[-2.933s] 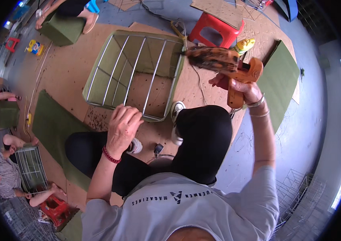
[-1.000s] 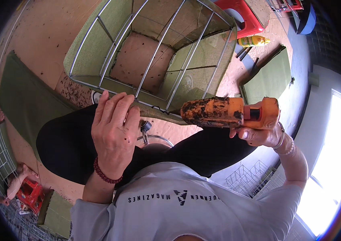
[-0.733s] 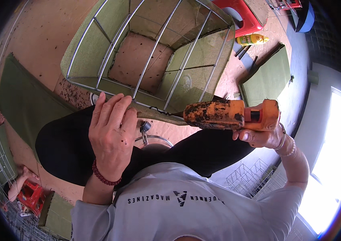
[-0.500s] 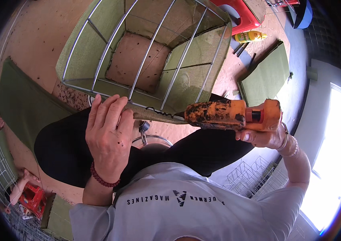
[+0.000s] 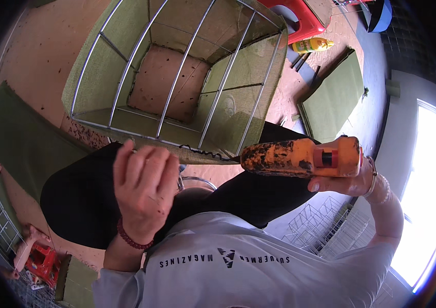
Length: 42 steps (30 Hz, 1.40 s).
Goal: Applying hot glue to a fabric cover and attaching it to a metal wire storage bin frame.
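Note:
My right hand is wrapped round an orange glue gun smeared with black. The gun's nozzle points left and meets the near edge of a wire-framed basket covered in green mesh. A wavy bead of dark glue runs along that edge, left of the nozzle. My left hand is just below the same edge, left of the bead. Its fingers are apart, half bent and slightly blurred, with nothing seen in them. The basket leans over my lap, its wire bars facing me.
Green mesh sheets lie on the floor at left and right. A yellow bottle lies beside a red stool. Wire frames stand at lower right. Another person's foot shows at lower left by a red stool.
My left hand has drawn back from the basket's edge, and its fingers have bent. The glue gun sits slightly lower and farther right; the dark bead looks longer. The whole view has shifted a little.

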Available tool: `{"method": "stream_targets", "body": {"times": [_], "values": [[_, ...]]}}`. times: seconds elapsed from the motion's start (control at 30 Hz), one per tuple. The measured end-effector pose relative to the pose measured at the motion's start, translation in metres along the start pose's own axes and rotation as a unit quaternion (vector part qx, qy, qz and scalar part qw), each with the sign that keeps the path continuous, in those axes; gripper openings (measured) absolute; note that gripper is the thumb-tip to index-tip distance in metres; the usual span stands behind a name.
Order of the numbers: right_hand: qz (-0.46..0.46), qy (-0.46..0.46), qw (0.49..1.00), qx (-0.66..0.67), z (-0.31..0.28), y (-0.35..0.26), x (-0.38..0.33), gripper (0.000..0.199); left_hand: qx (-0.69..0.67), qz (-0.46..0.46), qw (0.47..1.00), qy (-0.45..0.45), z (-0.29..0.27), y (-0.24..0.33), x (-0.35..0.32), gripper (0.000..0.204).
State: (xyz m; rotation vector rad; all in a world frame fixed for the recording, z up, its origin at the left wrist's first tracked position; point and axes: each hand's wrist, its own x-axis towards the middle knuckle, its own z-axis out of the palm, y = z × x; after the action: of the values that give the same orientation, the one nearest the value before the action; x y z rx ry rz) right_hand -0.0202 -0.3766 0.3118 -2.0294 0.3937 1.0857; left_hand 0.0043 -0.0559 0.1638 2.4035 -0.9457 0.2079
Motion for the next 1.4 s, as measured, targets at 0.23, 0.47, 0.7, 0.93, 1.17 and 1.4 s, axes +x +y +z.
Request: {"method": "stream_targets", "body": {"times": [0.23,0.47,0.7,0.93,1.17,1.4], "values": [[-0.064,0.022,0.994,-0.09,-0.002,0.003,-0.006,0.047,-0.038,0.054,0.998,-0.01,0.01,0.013,-0.006,0.014],[-0.031,0.043,0.993,-0.102,-0.003,-0.001,-0.008,0.047,-0.13,0.039,0.991,-0.014,0.017,0.019,-0.009,0.029],[0.018,0.066,0.995,-0.073,-0.004,-0.004,-0.011,0.05,-0.148,0.042,0.988,-0.016,0.017,0.019,-0.008,0.025],[0.068,0.062,0.989,-0.118,-0.009,-0.001,-0.013,0.05,-0.126,0.074,0.989,-0.012,0.016,0.015,-0.006,0.015],[-0.026,0.105,0.984,-0.143,-0.006,0.008,-0.013,0.047,-0.157,0.037,0.986,-0.031,0.016,0.017,-0.006,0.017],[-0.023,0.114,0.983,-0.143,-0.01,0.011,-0.013,0.044,-0.148,0.062,0.987,-0.023,0.015,0.015,-0.006,0.018]]}}
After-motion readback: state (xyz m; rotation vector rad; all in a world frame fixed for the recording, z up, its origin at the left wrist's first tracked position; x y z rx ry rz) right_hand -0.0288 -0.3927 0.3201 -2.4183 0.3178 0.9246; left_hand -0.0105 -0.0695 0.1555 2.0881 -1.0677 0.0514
